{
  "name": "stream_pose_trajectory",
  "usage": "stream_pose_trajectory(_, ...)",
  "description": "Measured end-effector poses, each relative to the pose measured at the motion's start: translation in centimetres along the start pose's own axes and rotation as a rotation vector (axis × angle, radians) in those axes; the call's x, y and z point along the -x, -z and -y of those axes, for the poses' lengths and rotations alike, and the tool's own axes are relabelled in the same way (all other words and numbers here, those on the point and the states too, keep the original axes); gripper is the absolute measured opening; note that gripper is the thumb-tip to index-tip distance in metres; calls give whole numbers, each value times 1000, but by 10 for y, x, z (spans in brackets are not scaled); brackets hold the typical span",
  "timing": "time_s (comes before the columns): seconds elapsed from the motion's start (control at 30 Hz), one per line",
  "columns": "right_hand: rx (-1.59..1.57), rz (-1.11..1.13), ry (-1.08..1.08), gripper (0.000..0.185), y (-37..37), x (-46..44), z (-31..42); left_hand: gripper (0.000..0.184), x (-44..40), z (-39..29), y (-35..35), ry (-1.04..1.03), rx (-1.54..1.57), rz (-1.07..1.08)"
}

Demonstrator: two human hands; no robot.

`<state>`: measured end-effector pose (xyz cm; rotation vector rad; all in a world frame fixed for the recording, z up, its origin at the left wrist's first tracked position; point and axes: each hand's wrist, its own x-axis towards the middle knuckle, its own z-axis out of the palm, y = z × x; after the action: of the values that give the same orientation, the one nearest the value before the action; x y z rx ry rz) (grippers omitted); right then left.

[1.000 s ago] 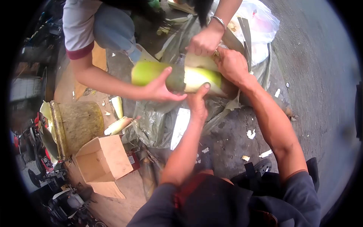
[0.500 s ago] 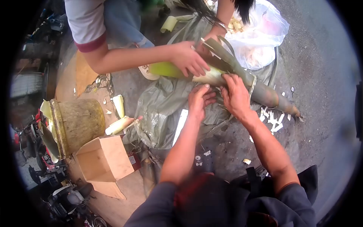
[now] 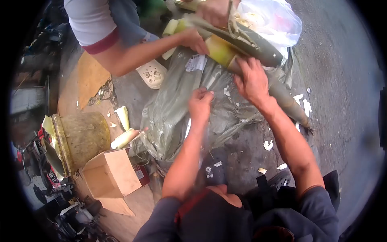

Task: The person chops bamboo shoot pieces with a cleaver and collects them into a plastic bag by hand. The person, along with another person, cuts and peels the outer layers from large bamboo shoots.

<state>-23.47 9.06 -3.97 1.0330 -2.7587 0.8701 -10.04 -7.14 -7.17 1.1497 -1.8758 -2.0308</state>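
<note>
A long bamboo shoot (image 3: pixel 288 99) lies slantwise, its dark tapered end toward the lower right and a pale yellow-green stretch bared in its middle. My right hand (image 3: pixel 254 80) is closed round the shoot just below that stretch. Apart from it, over the grey plastic sheet (image 3: pixel 169 109), my left hand (image 3: pixel 200 104) has its fingers curled; what they hold, if anything, is hidden. Another person's hands are at the shoot's upper part, one at the bared stretch (image 3: pixel 219 48), the other blurred near a loosened dark green husk (image 3: pixel 260 46).
A white plastic bag (image 3: pixel 288 22) with pale pieces stands at the upper right. To the left are a stained yellow bucket (image 3: pixel 86 133), an open cardboard box (image 3: pixel 127 171) and peeled husks (image 3: pixel 123 117). White scraps (image 3: pixel 268 145) lie on the ground. The other person's clog (image 3: pixel 153 74) is close by.
The other person's hands have moved up, lifting the husk away from the shoot and baring more yellow-green. My left hand has drawn back left and its fingers have curled; my right hand remains on the shoot.
</note>
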Motion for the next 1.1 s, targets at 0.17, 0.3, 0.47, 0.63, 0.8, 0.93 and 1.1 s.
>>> stream_pose_trajectory(0.17, 88, 78, -178, 74, -1, -49, -31, 43, 0, 0, -9, 115, 83, 47)
stream_pose_trajectory(0.3, -112, 31, -206, 76, -11, -27, -11, 46, -5, -1, -12, 96, 122, -24)
stream_pose_trajectory(0.47, -70, 144, -276, 79, -29, 25, 24, 46, 0, -10, -11, -25, 167, -101)
stream_pose_trajectory(0.63, -27, 194, -120, 90, -25, 63, 42, 49, 31, 6, 17, 103, 210, -110)
stream_pose_trajectory(0.8, -113, 402, -134, 91, -10, 66, 40, 49, 54, 14, 38, 153, 143, -32)
stream_pose_trajectory(0.93, -400, 528, -343, 89, -18, 28, 30, 45, 58, 19, 32, 170, 66, -11)
stream_pose_trajectory(1.1, -793, 327, -468, 59, -79, -49, 64, 47, 71, 15, 17, 199, -37, 49)
